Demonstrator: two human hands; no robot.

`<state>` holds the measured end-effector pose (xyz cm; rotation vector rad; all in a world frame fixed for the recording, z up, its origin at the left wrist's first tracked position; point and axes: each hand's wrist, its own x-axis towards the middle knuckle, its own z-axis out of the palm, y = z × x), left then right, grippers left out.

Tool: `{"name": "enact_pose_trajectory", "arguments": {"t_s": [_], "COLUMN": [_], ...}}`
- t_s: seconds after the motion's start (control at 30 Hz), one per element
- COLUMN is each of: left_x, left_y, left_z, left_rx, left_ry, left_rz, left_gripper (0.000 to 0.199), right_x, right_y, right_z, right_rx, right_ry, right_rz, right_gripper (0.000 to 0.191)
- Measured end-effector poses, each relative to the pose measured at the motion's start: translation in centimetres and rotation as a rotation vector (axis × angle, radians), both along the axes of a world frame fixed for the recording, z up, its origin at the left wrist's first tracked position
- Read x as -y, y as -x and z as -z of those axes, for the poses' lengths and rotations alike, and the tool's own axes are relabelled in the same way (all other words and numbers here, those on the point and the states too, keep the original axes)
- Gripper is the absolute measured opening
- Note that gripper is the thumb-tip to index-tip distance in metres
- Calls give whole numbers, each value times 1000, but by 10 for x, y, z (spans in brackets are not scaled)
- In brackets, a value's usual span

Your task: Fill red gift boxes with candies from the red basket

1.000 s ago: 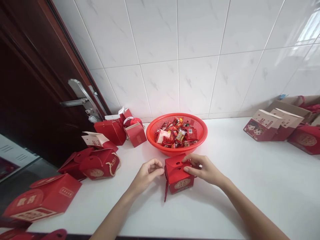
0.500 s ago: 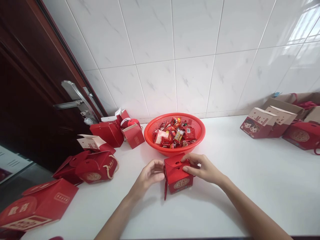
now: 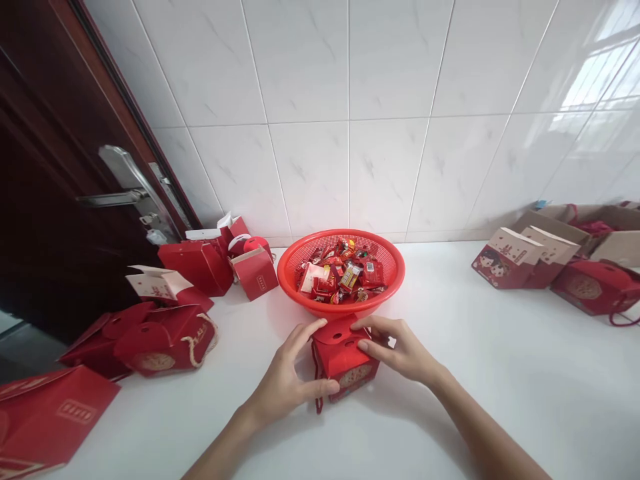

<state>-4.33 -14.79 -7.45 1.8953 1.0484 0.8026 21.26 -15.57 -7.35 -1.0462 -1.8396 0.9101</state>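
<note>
A small red gift box (image 3: 345, 363) stands on the white table, its two holed flaps folded over the top. My right hand (image 3: 400, 350) pinches the flaps' right side between thumb and index finger. My left hand (image 3: 283, 380) is spread around the box's left side, index fingertip at the flap's back corner and thumb near the front face. A dark red cord (image 3: 319, 383) hangs from the left end of the box. Right behind it sits a red plastic basket (image 3: 285, 270) filled with wrapped candies (image 3: 345, 273).
At left stand several red boxes (image 3: 160, 347), some with cord handles, beside a dark door (image 3: 45, 200). Red-and-cream boxes (image 3: 507, 260), another red box (image 3: 595, 290) and a cardboard carton (image 3: 620, 247) stand at right. A tiled wall (image 3: 310, 173) rises behind the table.
My left hand has opened wider and moved around the box's left side. The box has shifted slightly left and down in view, with my right hand still pinching its flaps.
</note>
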Motion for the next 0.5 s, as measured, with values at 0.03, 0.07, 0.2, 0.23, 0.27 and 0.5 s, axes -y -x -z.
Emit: {"name": "enact_pose_trajectory", "arguments": {"t_s": [0.03, 0.07, 0.2, 0.23, 0.27, 0.5], "left_x": [0, 0, 0, 0, 1, 5], "left_y": [1, 1, 2, 2, 1, 7], "left_z": [1, 2, 6, 7, 8, 4], "left_rx": [-1, 0, 23, 27, 28, 22], "left_ry": [-17, -28, -39, -38, -34, 31], "left_rz": [0, 3, 16, 19, 22, 42], "left_gripper": [85, 84, 89, 89, 89, 103], "right_x": [0, 1, 2, 2, 3, 2], "right_y": [1, 1, 3, 3, 4, 2], "right_z": [0, 1, 1, 1, 1, 0], "right_rx": [7, 14, 36, 38, 41, 55], "right_ry": [0, 0, 1, 2, 4, 16], "right_rz": [4, 10, 40, 44, 47, 62], "right_gripper": [38, 37, 39, 40, 40, 44]}}
